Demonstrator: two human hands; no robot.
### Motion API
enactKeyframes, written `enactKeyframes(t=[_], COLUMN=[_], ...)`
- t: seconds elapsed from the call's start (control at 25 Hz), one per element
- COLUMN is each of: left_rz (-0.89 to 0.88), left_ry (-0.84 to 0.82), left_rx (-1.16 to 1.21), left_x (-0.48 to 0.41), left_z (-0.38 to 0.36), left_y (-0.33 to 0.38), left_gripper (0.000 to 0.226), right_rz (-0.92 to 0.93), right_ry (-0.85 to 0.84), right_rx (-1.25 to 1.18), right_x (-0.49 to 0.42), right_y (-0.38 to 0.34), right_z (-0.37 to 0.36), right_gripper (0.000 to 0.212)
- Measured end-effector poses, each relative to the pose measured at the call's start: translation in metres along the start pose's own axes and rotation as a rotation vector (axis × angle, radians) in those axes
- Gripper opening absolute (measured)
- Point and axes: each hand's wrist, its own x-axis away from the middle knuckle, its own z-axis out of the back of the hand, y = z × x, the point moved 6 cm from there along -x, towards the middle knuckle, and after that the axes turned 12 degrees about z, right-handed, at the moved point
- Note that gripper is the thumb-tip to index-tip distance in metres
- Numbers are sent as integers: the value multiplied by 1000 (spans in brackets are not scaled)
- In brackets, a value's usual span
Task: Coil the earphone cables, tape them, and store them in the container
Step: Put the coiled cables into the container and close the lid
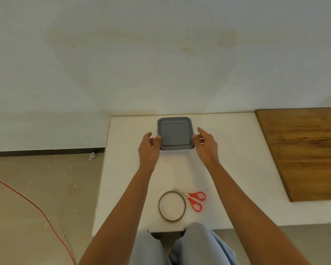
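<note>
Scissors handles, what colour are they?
Red. The scissors handles show best in the head view.

A white desk (pixel 126 169) stands against a pale wall (pixel 161 54). At 3 o'clock, a brown wooden board (pixel 304 150) lies along the desk's right side. At 9 o'clock is a concrete floor (pixel 27 236), with a red cord (pixel 44 215) running toward 7 o'clock and a small white scrap (pixel 92 155) by the dark skirting (pixel 46 151).

Single view here, worn on the person's head, wide-angle, tipped forward and down over the white desk (pixel 227 169). Knees (pixel 195 243) sit right under the lens at the bottom edge, the container (pixel 175 133) lies mid-frame near the desk's far edge, the wall (pixel 161 54) fills the upper half, floor (pixel 36 197) off left.
</note>
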Motion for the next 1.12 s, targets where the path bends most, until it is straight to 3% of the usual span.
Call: enactKeyframes(t=[0.08,0.16,0.28,0.36,0.56,0.72,0.88,1.12], left_rz=[-6,38,162,210,114,138,152,187], left_ry=[5,-61,-186,-213,-120,-138,-79,-49], left_rx=[-183,-442,-791,-881,-750,-453,-252,-149], left_x=[15,35,69,88,113,118,105,86], left_z=[6,8,11,11,4,-10,-34,-67], left_y=[-12,-32,-62,-75,-84,-83,-68,-59], left_gripper=[44,46,57,61,25,12,12,18], right_rz=[62,112,91,101,203,32,-118,-59], right_ry=[-18,-238,-647,-687,-546,-242,52,62], right_rx=[66,179,343,400,528,455,359,376], right_x=[23,59,120,141,154,146,97,5], right_y=[0,8,22,24,23,42,50,40], right_z=[15,17,11,9,6,36,66,45], right_gripper=[36,38,69,79,51,40,39,33])
